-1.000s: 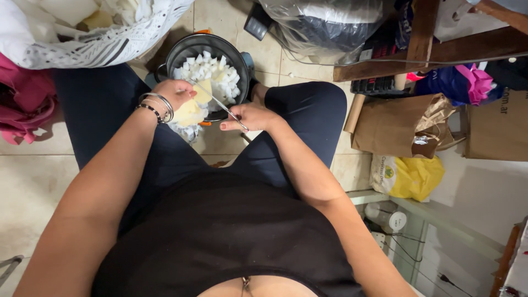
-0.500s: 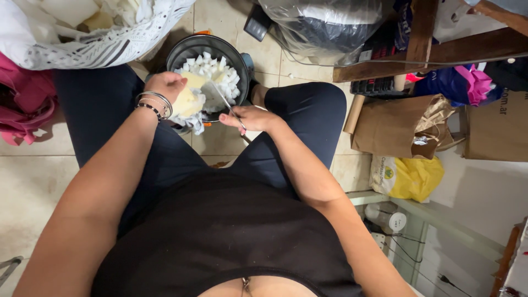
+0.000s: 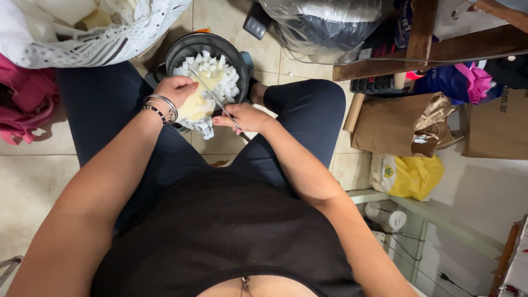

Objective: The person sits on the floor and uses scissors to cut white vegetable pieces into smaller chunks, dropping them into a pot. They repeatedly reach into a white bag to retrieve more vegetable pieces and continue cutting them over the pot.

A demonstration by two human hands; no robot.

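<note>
so left hand (image 3: 175,89) closed round pale yellow waxy block (image 3: 195,105) | right hand (image 3: 246,117) pinching thin metal knife (image 3: 212,94) | block looks firm, slick, light; hold by sides over dark round pot (image 3: 179,52) of white cubes (image 3: 212,69)

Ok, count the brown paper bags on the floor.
2: one crumpled brown paper bag beside the right knee, and a second brown bag at the right edge, partly cut off. More may be hidden.

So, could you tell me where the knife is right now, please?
In the head view, the knife is in the right hand, its blade angled over the dark pot of white chunks, touching the pale yellow block held by the left hand.
</note>
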